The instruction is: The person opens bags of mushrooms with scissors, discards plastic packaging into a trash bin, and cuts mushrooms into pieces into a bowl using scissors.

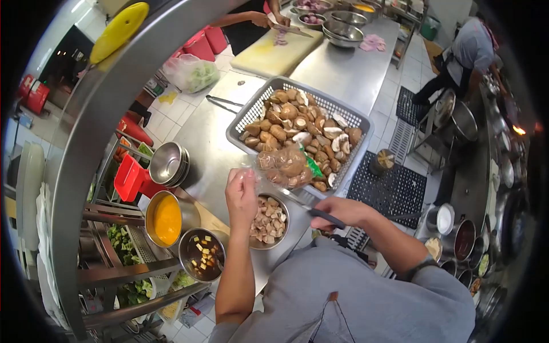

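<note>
My left hand is closed on the gathered end of a clear plastic bag of brown mushrooms, which has a green patch on one side. In my right hand is a knife, gripped by its black handle. Its blade points left, close under the bag. Just beyond stands a grey plastic basket full of whole and cut mushrooms; the bag hangs over its near edge. Below my hands, a metal bowl holds chopped mushroom pieces, partly hidden by my left arm.
To the left stand a pot of orange liquid, a pot of dark liquid with pale cubes and stacked metal bowls. Black-handled tongs lie beside the basket. Across the counter, a person cuts on a board. Another person stands right.
</note>
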The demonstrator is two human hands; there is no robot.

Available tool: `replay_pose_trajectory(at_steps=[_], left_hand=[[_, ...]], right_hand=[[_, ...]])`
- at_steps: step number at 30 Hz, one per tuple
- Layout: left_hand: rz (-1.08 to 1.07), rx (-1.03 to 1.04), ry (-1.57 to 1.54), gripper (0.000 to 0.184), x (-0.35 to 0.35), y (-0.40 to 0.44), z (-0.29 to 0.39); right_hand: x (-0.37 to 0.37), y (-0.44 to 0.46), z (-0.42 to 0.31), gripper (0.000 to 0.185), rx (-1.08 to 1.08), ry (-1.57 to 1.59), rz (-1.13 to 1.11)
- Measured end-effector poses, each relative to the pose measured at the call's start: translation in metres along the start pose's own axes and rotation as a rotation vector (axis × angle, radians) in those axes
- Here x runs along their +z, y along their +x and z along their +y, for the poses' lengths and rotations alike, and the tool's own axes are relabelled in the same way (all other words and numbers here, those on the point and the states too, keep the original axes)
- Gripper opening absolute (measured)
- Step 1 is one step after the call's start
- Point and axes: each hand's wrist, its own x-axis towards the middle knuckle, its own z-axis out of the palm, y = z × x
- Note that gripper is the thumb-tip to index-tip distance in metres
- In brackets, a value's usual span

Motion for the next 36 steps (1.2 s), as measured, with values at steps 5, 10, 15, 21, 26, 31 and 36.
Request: replay_pose_trajectory(at_steps=[5, 10, 15, 21, 26, 31, 36], left_hand=[[-0.256, 0.02, -0.243, 0.025, 0.016, 0.005, 0.028], [-0.293, 0.033, -0.23, 0.026, 0.025, 0.01, 0.048], [-0.219, -0.112, -0.282, 0.024, 0.012, 0.007, 0.017], [-0.16, -0.207, -0.507, 0.028, -0.019, 0.008, 0.02], [0.112, -0.398, -1.235, 0.062, -0.023, 0.007, -0.031], [-0.019, -0.536, -1.363, 0.08, 0.011, -0.006, -0.045], [-0.074, -0.344, -1.595, 0.049, -0.016, 0.003, -0.046]], right_hand=[[0.015, 0.003, -0.057, 0.036, -0.446, -0.709, 1.118], [-0.012, 0.037, -0.061, 0.027, -0.608, -0.835, 1.131], [-0.038, 0.03, -0.075, 0.02, -0.658, -0.772, 1.229], [-0.062, 0.018, -0.102, 0.013, -0.616, -0.29, 1.133], [-0.022, 0.047, -0.131, 0.019, -0.79, 0.439, 0.576], [0.008, 0.09, -0.129, 0.017, -1.205, 0.061, 0.385], [0.023, 0.148, -0.124, 0.012, -0.802, 0.778, 0.298]])
